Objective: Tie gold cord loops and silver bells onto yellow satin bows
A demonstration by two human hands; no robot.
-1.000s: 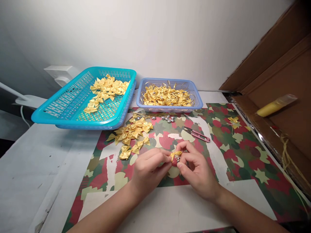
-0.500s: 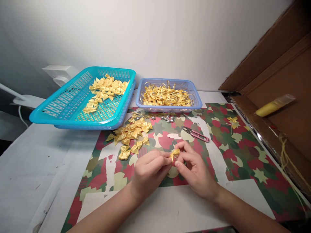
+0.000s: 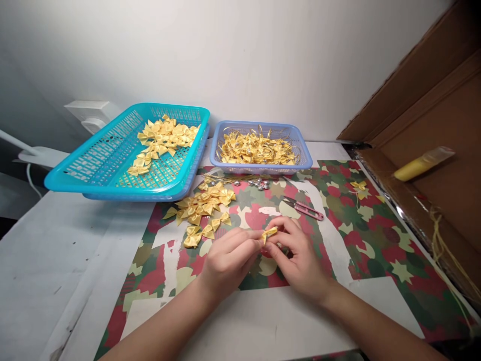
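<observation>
A small yellow ribbon bow (image 3: 270, 232) is pinched between my left hand (image 3: 229, 260) and my right hand (image 3: 296, 258), just above the patterned mat (image 3: 361, 235). Both hands have their fingers closed on it, thumbs and forefingers meeting at the bow. A loose heap of yellow bows (image 3: 205, 205) lies on the mat just beyond my left hand. Pink thread snips (image 3: 308, 209) lie beyond my right hand. A few silver bells (image 3: 259, 183) sit near the far edge of the mat.
A turquoise basket (image 3: 112, 168) with yellow bows stands at the back left. A smaller blue basket (image 3: 304, 150) with bows on gold loops stands behind the mat. A single bow (image 3: 358, 185) lies at right. A cardboard box (image 3: 432, 115) holding a yellow tube (image 3: 423, 164) borders the right side.
Both hands have shifted slightly away from me with the bow. The silver bell seen under the bow a second ago is hidden now.
</observation>
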